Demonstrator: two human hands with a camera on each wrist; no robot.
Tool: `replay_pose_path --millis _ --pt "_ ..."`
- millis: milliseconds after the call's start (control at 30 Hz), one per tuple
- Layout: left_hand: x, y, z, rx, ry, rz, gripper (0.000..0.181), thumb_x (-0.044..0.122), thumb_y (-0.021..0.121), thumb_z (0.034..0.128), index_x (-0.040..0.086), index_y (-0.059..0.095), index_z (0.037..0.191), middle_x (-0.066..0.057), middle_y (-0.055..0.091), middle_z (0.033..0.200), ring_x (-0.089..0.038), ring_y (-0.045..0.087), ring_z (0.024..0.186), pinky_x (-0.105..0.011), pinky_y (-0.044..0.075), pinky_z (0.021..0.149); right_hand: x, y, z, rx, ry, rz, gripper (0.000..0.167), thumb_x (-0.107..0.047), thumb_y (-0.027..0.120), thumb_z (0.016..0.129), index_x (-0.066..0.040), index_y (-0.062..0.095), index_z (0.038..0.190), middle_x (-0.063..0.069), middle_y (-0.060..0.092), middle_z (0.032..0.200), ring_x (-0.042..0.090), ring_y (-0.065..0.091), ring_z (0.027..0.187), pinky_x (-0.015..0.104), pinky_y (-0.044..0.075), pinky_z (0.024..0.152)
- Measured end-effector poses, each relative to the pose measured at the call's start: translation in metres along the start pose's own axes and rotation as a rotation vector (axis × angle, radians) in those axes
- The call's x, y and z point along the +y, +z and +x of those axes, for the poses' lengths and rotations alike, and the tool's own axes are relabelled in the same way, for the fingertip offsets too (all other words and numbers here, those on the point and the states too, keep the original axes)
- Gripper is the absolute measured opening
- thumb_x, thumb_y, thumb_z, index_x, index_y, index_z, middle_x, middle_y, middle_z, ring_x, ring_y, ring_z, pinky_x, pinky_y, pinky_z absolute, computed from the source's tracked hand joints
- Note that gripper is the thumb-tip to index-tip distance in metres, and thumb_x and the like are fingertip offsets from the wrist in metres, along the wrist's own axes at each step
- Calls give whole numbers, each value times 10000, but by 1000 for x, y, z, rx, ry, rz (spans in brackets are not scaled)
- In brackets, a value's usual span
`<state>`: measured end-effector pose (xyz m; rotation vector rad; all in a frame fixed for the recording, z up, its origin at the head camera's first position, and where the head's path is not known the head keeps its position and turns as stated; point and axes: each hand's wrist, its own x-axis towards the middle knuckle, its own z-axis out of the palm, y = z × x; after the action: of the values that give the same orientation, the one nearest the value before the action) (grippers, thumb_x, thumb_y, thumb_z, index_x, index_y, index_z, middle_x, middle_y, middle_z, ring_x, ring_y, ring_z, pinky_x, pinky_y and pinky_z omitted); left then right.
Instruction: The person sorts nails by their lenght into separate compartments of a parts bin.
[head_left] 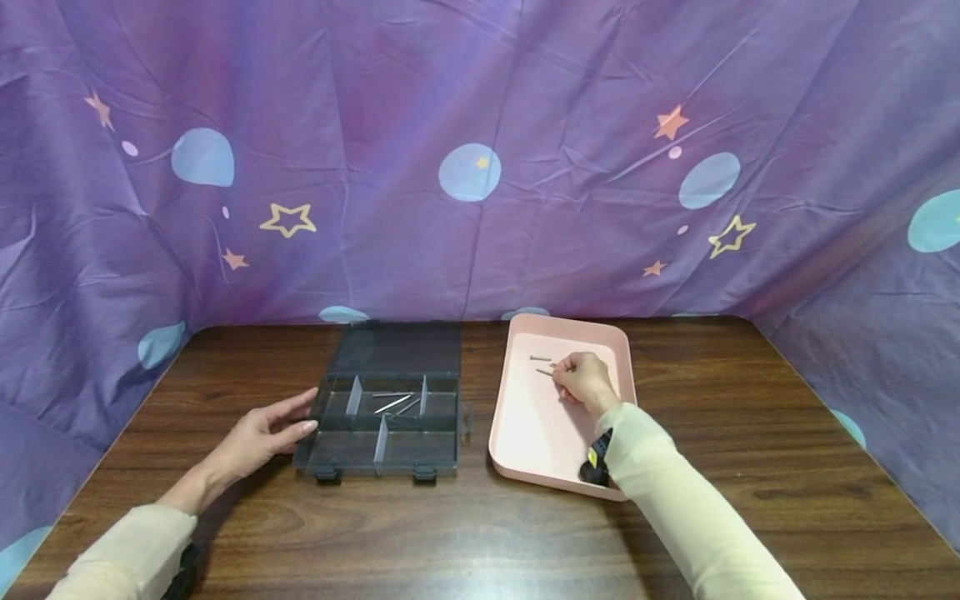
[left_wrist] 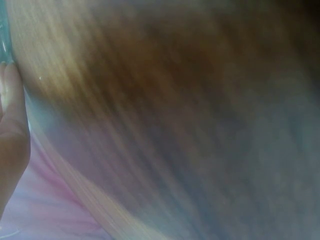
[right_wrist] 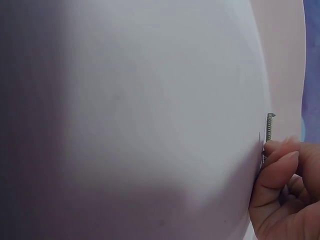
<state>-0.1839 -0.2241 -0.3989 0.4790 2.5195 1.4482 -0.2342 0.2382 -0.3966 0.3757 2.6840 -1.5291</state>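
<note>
My left hand (head_left: pixel 258 433) rests its fairly straight fingers and thumb against the left side of a dark clear compartment box (head_left: pixel 420 460). The box's lid (head_left: pixel 397 348) lies back. Several thin silver nails (head_left: pixel 393 403) lie in its upper middle compartment. Inside a pink tray (head_left: pixel 517 450), my right hand (head_left: pixel 585 379) pinches a small screw (head_left: pixel 545 372) between thumb and fingertips, partly hidden by them. Another screw (head_left: pixel 540 358) lies just beyond it on the tray floor; the right wrist view shows a threaded screw (right_wrist: pixel 270 127) beside the fingertips.
Both containers stand on a brown wood-grain table (head_left: pixel 360 533), box left and tray right, with a narrow gap between them. White dividers (head_left: pixel 381 446) split the box. A purple curtain (head_left: pixel 390 167) with stars and dots hangs behind the table. The left wrist view is blurred.
</note>
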Motion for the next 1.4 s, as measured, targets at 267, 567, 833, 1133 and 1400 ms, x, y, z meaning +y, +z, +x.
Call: replay_pose_path --millis 267,567,833,1133,1400 --pt "1 -1 0 3 14 -6 589 224 576 950 -6 345 1440 -299 451 1359 115 528 950 -306 557 755 -1 0 0 5 -2 3 40 18 578 835 35 605 811 -31 505 510 53 479 431 164 411 408" --pt "2 -1 0 -3 12 16 587 223 567 955 -5 335 1445 -305 435 1369 -274 581 1089 -334 562 762 1 0 -1 -5 -14 -38 68 0 556 843 6 591 785 -40 493 511 50 477 439 163 412 418" --pt "3 -1 0 5 15 9 578 205 571 953 -8 344 1440 -313 471 1331 -262 584 1075 -323 562 761 1 -1 0 -3 -45 -83 75 -29 547 849 8 592 802 -48 484 490 50 463 441 169 387 411" --pt "1 -1 0 8 13 16 583 216 570 953 -9 342 1440 -317 471 1328 -344 562 1100 -321 563 758 0 0 1 -5 -44 -126 102 -41 543 862 -1 595 784 -46 481 478 55 454 437 176 388 407" --pt "1 0 1 4 10 20 583 217 565 956 -9 336 1443 -312 463 1340 -354 549 1118 -317 561 758 0 -1 0 -22 -27 -83 105 -37 527 868 15 595 808 -40 478 482 58 454 436 182 390 410"
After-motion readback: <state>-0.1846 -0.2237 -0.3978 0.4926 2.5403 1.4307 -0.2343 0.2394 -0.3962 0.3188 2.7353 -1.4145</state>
